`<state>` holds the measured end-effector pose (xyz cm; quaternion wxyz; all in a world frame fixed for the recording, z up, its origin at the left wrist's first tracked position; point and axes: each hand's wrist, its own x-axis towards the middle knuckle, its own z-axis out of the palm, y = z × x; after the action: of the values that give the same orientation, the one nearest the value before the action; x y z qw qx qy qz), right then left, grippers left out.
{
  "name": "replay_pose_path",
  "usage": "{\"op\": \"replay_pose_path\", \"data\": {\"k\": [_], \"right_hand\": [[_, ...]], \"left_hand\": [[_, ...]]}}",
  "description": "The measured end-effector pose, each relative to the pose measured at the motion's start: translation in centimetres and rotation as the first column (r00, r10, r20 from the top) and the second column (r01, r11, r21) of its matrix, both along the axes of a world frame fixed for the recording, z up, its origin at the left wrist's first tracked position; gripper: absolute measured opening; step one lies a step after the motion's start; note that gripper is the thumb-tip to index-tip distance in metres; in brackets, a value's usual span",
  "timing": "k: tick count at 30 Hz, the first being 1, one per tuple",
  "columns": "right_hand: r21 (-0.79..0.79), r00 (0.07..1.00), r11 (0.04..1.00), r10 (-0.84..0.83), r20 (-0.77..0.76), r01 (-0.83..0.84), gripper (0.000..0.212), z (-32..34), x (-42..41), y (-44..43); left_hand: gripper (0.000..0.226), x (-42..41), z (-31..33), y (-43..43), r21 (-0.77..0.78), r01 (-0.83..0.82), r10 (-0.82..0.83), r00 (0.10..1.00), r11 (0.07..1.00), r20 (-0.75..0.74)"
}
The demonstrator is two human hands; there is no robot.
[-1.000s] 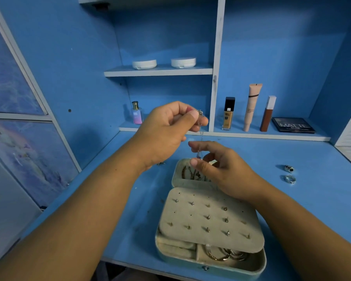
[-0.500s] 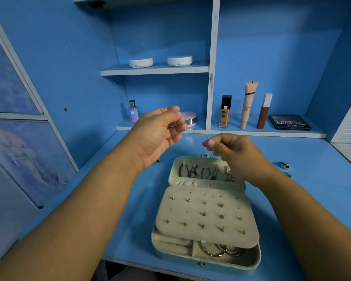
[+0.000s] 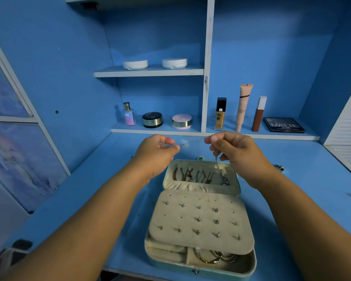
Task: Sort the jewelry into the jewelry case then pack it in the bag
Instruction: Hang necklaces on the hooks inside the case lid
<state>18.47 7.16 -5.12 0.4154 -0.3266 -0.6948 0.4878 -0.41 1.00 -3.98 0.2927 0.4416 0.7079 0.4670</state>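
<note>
**Over the jewelry case [image 3: 211,271], a chain [image 3: 192,143] stretched between two hands**

Above the case's raised lid, in the head view (the only one there is), the left hand [image 3: 156,153] pinches one end of a fine silver chain between thumb and forefinger. The right hand [image 3: 237,153] pinches it further along with its fingers curled in. The rest of the chain hangs from the right hand toward the lid pocket [image 3: 193,176].

The sorting looks well advanced. Several necklaces already hang in that pocket, stud earrings [image 3: 199,219] fill most of the padded panel [image 3: 201,209], and hoops [image 3: 213,258] lie in the base compartment under it. This chain is not yet stowed. A ring [image 3: 279,168] sits on the blue desk [image 3: 302,199] just beside the right forearm, and a small metal piece [image 3: 201,158] lies just behind the lid (what it is I cannot tell). After those, the case must be closed and packed. No bag can be made out with certainty.

As for writing, the dark eyeshadow palette [image 3: 284,125] on the lower shelf reads "MATTE", with a smaller line beneath that is too fine to read. The little perfume bottle [image 3: 128,114] shows what looks like "SB". The print on the foundation bottle [image 3: 220,116] and the tube [image 3: 244,106] is too small to read.
</note>
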Motion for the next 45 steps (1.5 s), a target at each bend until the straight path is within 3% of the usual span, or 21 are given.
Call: {"op": "replay_pose_path", "data": {"k": [4, 6, 10, 13, 20, 24, 27, 30, 33, 36, 45], "right_hand": [[0.001, 1.000, 1.000, 0.024, -0.020, -0.024, 0.020, 0.1, -0.2, -0.2], [0.008, 1.000, 1.000, 0.027, -0.015, -0.027, 0.020, 0.1, -0.3, -0.3], [0.007, 0.998, 0.998, 0.055, 0.035, -0.055, 0.017, 0.1, -0.5, -0.5], [0.010, 0.998, 0.999, 0.050, 0.046, -0.051, 0.017, 0.0, -0.5, -0.4], [0.079, 0.999, 0.996, 0.031, 0.022, -0.033, 0.010, 0.1, -0.6, -0.7], [-0.030, 0.993, 0.997, 0.074, -0.095, -0.077, 0.009, 0.4, -0.5, -0.9], [-0.051, 0.992, 0.996, 0.067, -0.103, -0.073, 0.011, 0.6, -0.4, -0.9], [0.000, 0.999, 0.999, 0.038, -0.032, -0.038, 0.010, 0.4, -0.5, -0.7], [0.039, 0.991, 0.999, 0.012, 0.135, -0.017, 0.012, -0.1, -0.4, -0.6], [0.066, 0.963, 0.997, 0.014, 0.271, -0.033, 0.013, -0.4, -0.5, -0.6], [0.121, 0.967, 0.986, 0.084, 0.240, -0.116, 0.011, -0.3, -0.6, -0.9]], "left_hand": [[0.004, 0.6, -1.0, -0.1, -0.041, 0.050, -0.056, 0.983, 0.998, -0.176], [0.015, 0.8, -1.4, -0.2, -0.039, 0.074, -0.081, 0.962, 0.997, -0.261], [0.035, 1.6, -1.2, -0.3, -0.037, 0.297, -0.297, 0.925, 0.954, -0.236], [0.042, 2.4, -1.3, -0.1, -0.012, 0.372, -0.365, 0.904, 0.928, -0.225], [0.034, 3.0, -1.7, 0.3, 0.143, 0.327, -0.297, 0.934, 0.934, -0.197], [0.007, 2.6, -2.1, 0.4, 0.149, 0.299, -0.272, 0.945, 0.942, -0.180], [0.006, 2.3, -2.6, 0.5, 0.168, 0.265, -0.236, 0.956, 0.950, -0.173], [0.008, 2.1, -2.7, 0.6, 0.211, 0.227, -0.197, 0.969, 0.951, -0.152], [0.009, 2.1, -2.4, 0.9, 0.290, 0.173, -0.145, 0.983, 0.941, -0.116], [0.012, 1.9, -1.7, 1.2, 0.331, 0.121, -0.064, 0.982, 0.936, -0.180], [0.008, 1.9, -0.2, 0.6, 0.338, 0.303, -0.160, 0.906, 0.891, -0.391]]}}
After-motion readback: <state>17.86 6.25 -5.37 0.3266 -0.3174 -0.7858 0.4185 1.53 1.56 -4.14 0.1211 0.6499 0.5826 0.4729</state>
